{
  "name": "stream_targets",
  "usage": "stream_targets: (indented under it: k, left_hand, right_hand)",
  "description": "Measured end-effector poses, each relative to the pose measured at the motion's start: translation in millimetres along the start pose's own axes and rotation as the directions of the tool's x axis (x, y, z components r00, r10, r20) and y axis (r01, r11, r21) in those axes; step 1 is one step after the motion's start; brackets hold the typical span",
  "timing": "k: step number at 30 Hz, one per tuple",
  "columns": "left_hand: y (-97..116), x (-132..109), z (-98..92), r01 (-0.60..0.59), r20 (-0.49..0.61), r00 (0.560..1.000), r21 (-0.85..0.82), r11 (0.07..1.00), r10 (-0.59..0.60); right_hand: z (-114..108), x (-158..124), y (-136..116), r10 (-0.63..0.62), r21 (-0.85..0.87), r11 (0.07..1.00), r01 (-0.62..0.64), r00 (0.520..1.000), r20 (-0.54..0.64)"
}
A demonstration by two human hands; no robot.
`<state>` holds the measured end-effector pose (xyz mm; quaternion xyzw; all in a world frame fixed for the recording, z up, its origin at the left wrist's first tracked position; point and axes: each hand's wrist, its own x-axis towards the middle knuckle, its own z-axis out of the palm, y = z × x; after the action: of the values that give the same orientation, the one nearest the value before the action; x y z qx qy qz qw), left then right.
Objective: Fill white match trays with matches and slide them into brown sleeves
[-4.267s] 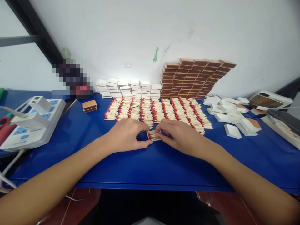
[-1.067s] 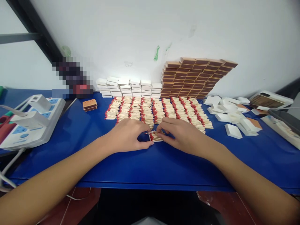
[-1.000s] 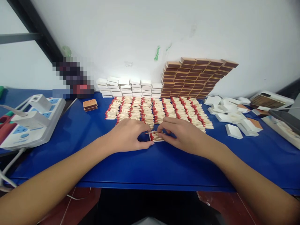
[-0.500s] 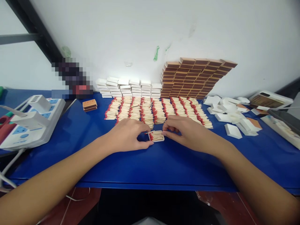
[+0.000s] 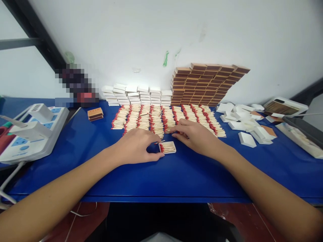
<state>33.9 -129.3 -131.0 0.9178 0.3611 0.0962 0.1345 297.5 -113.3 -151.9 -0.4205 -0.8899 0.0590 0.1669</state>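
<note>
A small white matchbox tray [image 5: 171,151] filled with red-headed matches lies on the blue table. My left hand [image 5: 138,144] grips its left end between thumb and fingers. One match lies across the tray's far left corner, sticking out past the rim. Just beyond the tray, my right hand [image 5: 194,136] is at the near edge of the loose matches [image 5: 156,122], thumb and forefinger brought close together. Whatever is between those fingertips is too small to make out. The matches lie in several side-by-side rows, red heads to the left.
Behind the matches stand stacked white trays [image 5: 143,95] and a wall of brown matchboxes [image 5: 204,85]. More white trays [image 5: 247,139] lie heaped at the right. A pair of matchboxes [image 5: 95,114] and a white power strip [image 5: 37,134] are at the left.
My right hand has left the tray's right end and moved up and away to the near edge of the matches. My left hand stays on the tray. The view has shifted slightly.
</note>
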Motion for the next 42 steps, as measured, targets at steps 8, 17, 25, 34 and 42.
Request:
stream_targets:
  k: [8, 17, 25, 34, 42]
  left_hand:
    - [0.5, -0.4, -0.7, -0.005, 0.006, 1.0, 0.006, 1.0, 0.005]
    - [-0.4, -0.4, -0.2, 0.007, 0.013, 1.0, 0.005, 1.0, -0.007]
    - [-0.4, -0.5, 0.2, 0.006, -0.001, 1.0, 0.014, 1.0, -0.006]
    - [-1.4, 0.0, 1.3, 0.017, -0.032, 0.999, 0.035, 0.999, -0.015]
    - [-2.3, -0.1, 1.2, 0.021, -0.057, 0.998, 0.043, 0.999, -0.019]
  right_hand:
    - [4.5, 4.9, -1.2, 0.031, -0.009, 0.999, -0.031, 0.999, 0.019]
    - [6.5, 4.9, 1.6, -0.019, -0.011, 1.0, 0.019, 1.0, -0.019]
    - [5.4, 6.2, 1.5, 0.012, -0.003, 1.0, -0.012, 1.0, 0.005]
    - [1.5, 4.4, 1.2, 0.017, -0.018, 1.0, -0.016, 1.0, 0.012]
    - [-1.9, 1.7, -0.6, 0.003, -0.005, 1.0, -0.003, 1.0, 0.001]
